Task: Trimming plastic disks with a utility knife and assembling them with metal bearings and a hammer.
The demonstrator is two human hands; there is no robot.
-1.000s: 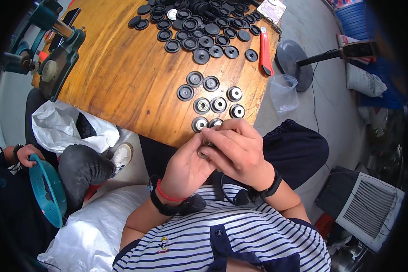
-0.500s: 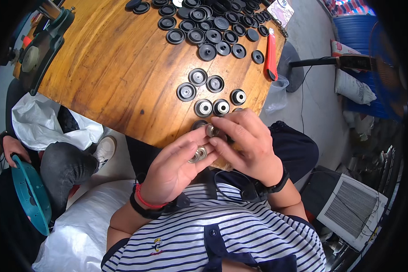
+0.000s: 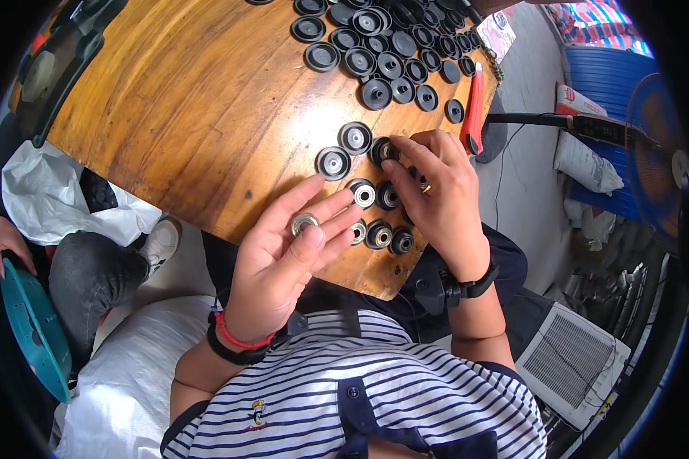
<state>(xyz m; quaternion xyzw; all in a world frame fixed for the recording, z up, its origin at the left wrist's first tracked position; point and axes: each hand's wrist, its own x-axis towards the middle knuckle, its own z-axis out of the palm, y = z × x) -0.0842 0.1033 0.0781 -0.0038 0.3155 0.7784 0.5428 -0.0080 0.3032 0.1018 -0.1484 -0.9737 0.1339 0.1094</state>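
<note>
My left hand point(image 3: 272, 256) is palm up over the table's near edge. Its thumb presses a silver ball bearing point(image 3: 304, 222) against the fingers. My right hand point(image 3: 448, 203) pinches another metal bearing point(image 3: 390, 151) between thumb and forefinger, at a round black cap point(image 3: 377, 153); whether the bearing is fully seated is hidden. Just left of it lie two black caps with bare centres, an upper cap point(image 3: 355, 138) and a lower cap point(image 3: 333, 164). Between my hands, several caps carry bearings, among them a capped bearing point(image 3: 363, 194). Part of this group is behind my fingers.
Several loose black caps point(image 3: 390, 66) are heaped at the table's point(image 3: 176, 130) far side. A red utility knife point(image 3: 475, 107) lies by the right edge. Beyond stands a fan point(image 3: 651, 145). At left, another person's hand point(image 3: 11, 243) holds a teal ring-shaped part point(image 3: 34, 329).
My hands have parted. The right hand has moved up and away to a cap with a bearing, while the left has drawn slightly left, still holding a bearing. The view has shifted a little.
</note>
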